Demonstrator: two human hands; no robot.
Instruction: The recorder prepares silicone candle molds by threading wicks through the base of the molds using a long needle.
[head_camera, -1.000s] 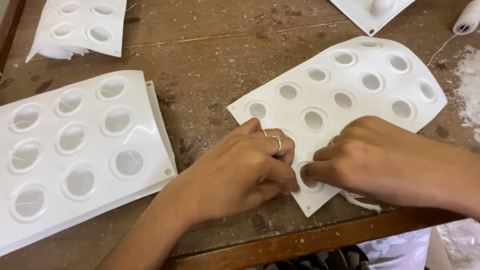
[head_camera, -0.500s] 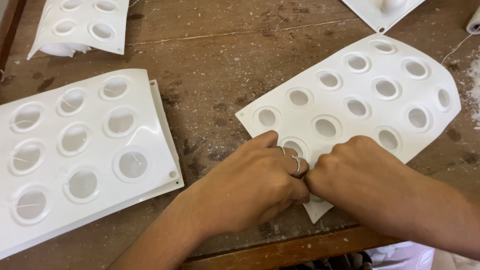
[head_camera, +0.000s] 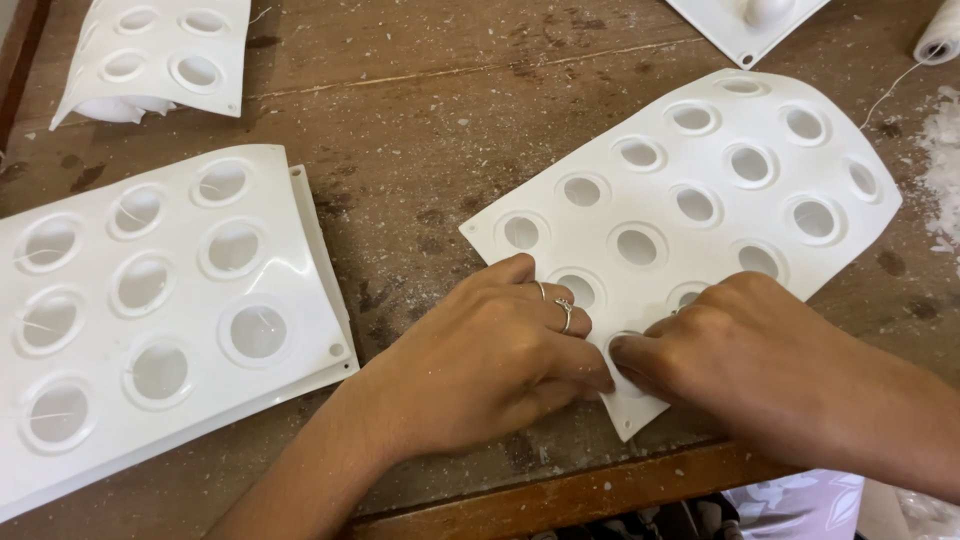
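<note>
Fingers of the left hand (head_camera: 490, 350) and right hand (head_camera: 740, 350) are pinched together on the near corner of the white mould sheet (head_camera: 700, 200), which lies flat on the desk (head_camera: 400, 120). Pressing evenly should avoid creasing.

Both our hands low and close together, knuckles up. Left hand (head_camera: 490, 365) curled, palm down, two rings on its fingers (head_camera: 560, 310), forearm coming in from bottom left. Right hand (head_camera: 745, 350) curled too, thumb tip touching the left hand's fingertips, forearm running off to the right edge.
</note>
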